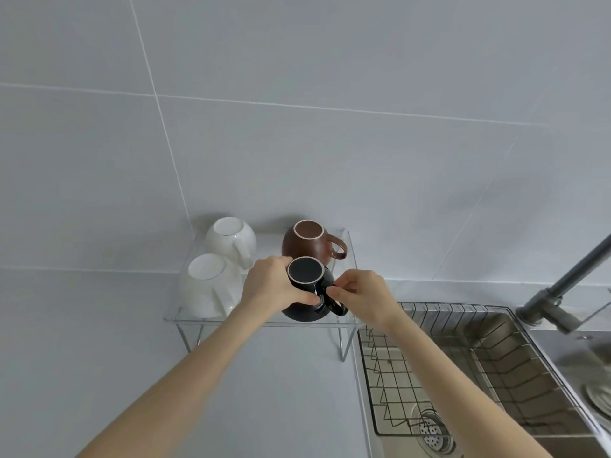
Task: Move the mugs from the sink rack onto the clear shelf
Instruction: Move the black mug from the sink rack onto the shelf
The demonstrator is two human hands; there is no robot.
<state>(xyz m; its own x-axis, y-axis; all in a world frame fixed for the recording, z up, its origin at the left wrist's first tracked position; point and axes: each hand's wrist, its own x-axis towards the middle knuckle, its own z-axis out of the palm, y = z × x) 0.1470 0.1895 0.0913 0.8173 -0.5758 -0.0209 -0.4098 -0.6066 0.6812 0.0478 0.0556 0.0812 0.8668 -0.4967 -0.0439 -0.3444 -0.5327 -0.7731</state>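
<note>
Two bare forearms run up from the lower edge — no sleeves, watch, bracelet or rings showing — left hand (269,285) and right hand (365,294) both ungloved, fingers slim, nails short and unpainted where visible.

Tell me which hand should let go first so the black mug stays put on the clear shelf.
Probably the right hand: it only pinches the handle, while the left hand wraps the black mug and can steady it on the clear shelf.

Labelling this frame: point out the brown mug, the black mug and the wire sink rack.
brown mug (305,249), head view, side wall.
black mug (305,272), head view, upturned base.
wire sink rack (390,368), head view, mesh floor.
</note>
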